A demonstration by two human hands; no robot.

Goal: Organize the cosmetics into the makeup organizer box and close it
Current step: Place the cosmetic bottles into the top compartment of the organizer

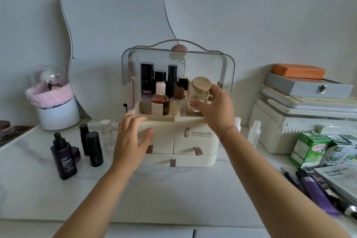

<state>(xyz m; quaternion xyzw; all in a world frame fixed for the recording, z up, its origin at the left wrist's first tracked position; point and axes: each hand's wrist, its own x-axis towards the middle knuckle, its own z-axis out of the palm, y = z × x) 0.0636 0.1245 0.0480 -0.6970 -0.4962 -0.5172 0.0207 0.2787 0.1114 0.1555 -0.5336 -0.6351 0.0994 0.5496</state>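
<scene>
The cream makeup organizer box [193, 141] stands mid-table with its clear lid [228, 67] swung up. Several bottles fill its upper tray, among them an amber bottle [160, 100]. My right hand [216, 106] grips a glass jar with a wooden lid [200, 91] at the tray's right side. My left hand [133, 139] rests with spread fingers on the box's front left edge. Left of the box stand a dark pump bottle [63, 156], two black tubes [94, 149] and a clear bottle with a white cap [107, 133].
A wavy mirror [108, 35] leans on the wall behind. A white pot with a pink band [54, 102] sits far left. Stacked cases [301, 102], green cartons [309, 149], a purple tube [316, 193] and papers crowd the right. Two small white bottles [254, 133] stand right of the box.
</scene>
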